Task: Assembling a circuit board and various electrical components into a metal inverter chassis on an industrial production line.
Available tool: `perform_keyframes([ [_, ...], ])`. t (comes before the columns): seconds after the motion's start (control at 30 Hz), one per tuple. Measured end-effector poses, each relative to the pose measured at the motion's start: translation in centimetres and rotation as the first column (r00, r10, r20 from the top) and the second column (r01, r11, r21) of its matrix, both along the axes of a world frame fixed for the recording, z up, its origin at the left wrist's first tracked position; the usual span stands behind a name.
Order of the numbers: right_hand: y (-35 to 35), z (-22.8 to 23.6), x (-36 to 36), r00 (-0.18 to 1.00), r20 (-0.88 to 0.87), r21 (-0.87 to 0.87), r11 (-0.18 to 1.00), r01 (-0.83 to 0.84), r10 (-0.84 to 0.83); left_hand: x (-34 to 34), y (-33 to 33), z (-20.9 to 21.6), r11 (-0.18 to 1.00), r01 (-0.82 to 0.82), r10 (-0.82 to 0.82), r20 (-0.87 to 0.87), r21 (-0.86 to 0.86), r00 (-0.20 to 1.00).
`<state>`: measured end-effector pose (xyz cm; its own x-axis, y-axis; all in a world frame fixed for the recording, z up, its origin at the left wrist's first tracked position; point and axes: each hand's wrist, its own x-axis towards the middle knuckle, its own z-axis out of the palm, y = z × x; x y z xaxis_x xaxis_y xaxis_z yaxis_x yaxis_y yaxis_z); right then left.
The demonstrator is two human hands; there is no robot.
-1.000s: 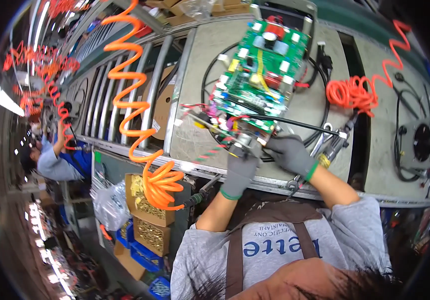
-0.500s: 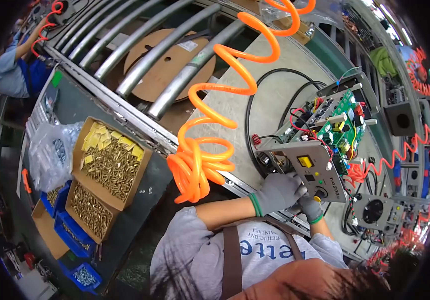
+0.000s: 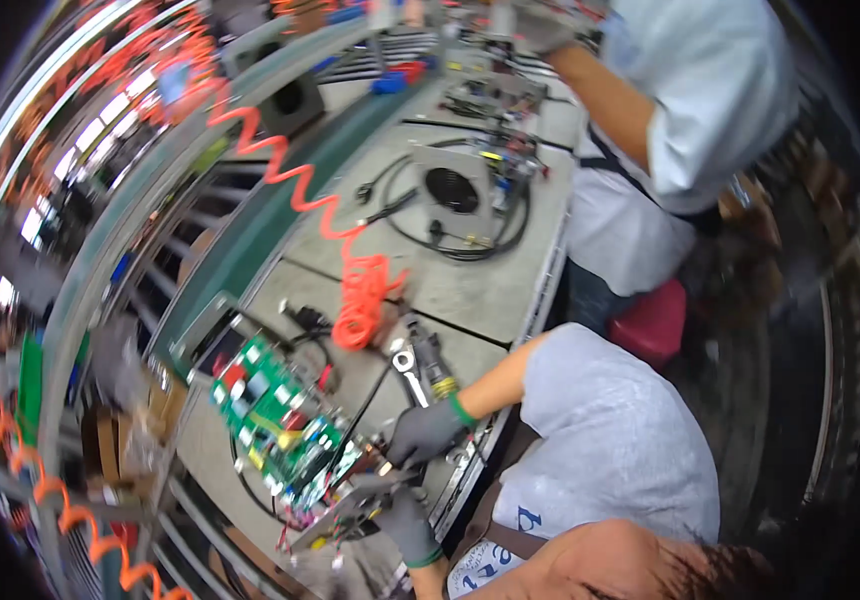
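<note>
Grey-gloved, the left hand [image 3: 408, 525] has its fingers against the front panel [image 3: 343, 512], while the right hand [image 3: 428, 433] curls near the panel's edge; blur hides whether either pinches anything. Just beyond, the green circuit board [image 3: 275, 408] sits in place, uncovered, above the worktable [image 3: 445, 290]. Wiring by the panel looks loose, so closing up seems undone. A wrench [image 3: 409, 372] and a power driver [image 3: 430, 354] lie near the right hand.

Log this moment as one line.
left hand: at grey panel | right hand: by circuit board | wrench: on table | grip: too blurred to tell
</note>
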<state>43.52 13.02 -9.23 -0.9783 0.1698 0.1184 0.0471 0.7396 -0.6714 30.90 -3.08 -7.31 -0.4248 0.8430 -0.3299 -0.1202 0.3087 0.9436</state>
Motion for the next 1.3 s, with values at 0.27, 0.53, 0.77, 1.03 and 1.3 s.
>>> perform_keyframes([
  [0.27, 0.1, 0.2, -0.5, 0.998, 0.021, -0.029, 0.998, 0.055, -0.055, 1.7, 1.4, 1.1, 0.984, -0.163, 0.167, -0.062, 0.066, 0.984],
  [0.53, 0.6, -0.6, 0.1, 0.991, 0.092, 0.035, 0.995, 0.096, -0.099, 1.7, 1.2, 1.2, 0.988, -0.061, 0.082, -0.145, 0.141, 0.986],
  [0.77, 1.1, 0.0, 0.0, 0.996, 0.015, -0.129, 0.988, 0.090, -0.089, 2.1, 1.6, 2.3, 0.994, -0.064, 0.073, -0.101, 0.088, 0.992],
  [1.03, 0.3, -1.3, -0.7, 0.989, -0.048, -0.104, 0.985, 0.135, -0.141, 2.3, 1.6, 2.8, 0.981, -0.195, 0.194, -0.050, -0.010, 0.980],
  [1.3, 0.1, -1.9, -0.5, 0.991, -0.093, -0.027, 0.995, 0.097, -0.099, 2.9, 1.3, 2.2, 0.967, -0.254, 0.255, -0.169, 0.027, 0.952],
])
